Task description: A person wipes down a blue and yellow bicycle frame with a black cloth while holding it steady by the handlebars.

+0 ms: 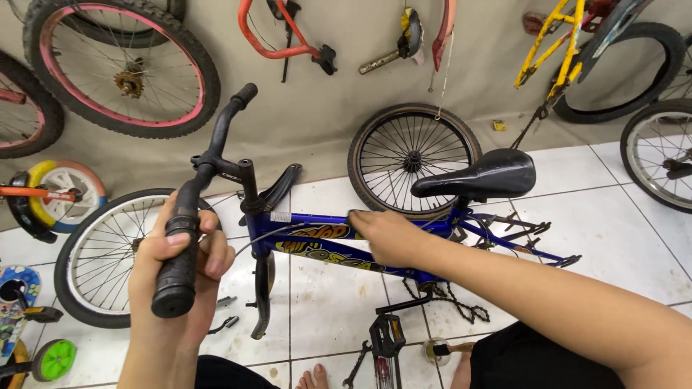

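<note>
A small blue bicycle frame (324,238) with yellow decals stands upright on the tiled floor, without wheels. My left hand (180,266) is closed around the near black handlebar grip (176,270). My right hand (386,234) rests on the frame's top tube, fingers curled over it, just in front of the black saddle (483,176). The black fork (263,292) hangs down to the floor. A pedal and crank (389,331) point toward me, and a loose chain (461,306) lies under the frame.
A white-rimmed wheel (97,259) lies at the left and a black spoked wheel (411,158) leans on the wall behind. A pink-rimmed wheel (122,65), a yellow frame (559,47) and other parts hang on the wall. Small tools (357,364) lie by my foot.
</note>
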